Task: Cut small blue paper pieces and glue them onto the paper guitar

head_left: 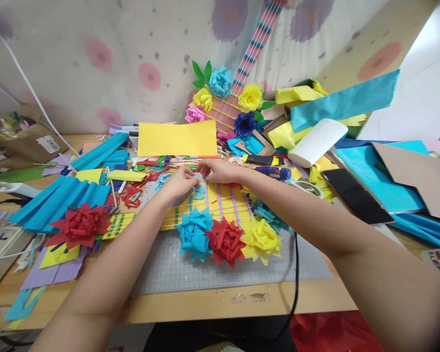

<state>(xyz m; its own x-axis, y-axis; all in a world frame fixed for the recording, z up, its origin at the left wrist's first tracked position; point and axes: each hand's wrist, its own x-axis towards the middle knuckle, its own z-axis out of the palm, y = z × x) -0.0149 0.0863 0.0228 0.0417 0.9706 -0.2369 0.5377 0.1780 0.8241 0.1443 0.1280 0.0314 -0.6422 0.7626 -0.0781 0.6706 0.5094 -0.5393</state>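
Note:
My left hand (183, 183) and my right hand (214, 171) are close together over the upper edge of a yellow paper guitar (214, 200). The fingers of both are bent and pressed together near a small light-blue paper piece (198, 191); what lies between the fingertips is too small to make out. Along the guitar's near edge sit a blue paper flower (195, 233), a red one (225, 242) and a yellow one (261, 239). Part of the guitar is hidden behind my forearms.
Below the guitar lies a grey cutting mat (242, 271). A pink guitar with flowers (227, 115) leans on the back wall. A phone (357, 195), a white roll (318, 143) and blue paper are on the right; a red flower (82, 226) and blue crepe paper (64, 203) on the left.

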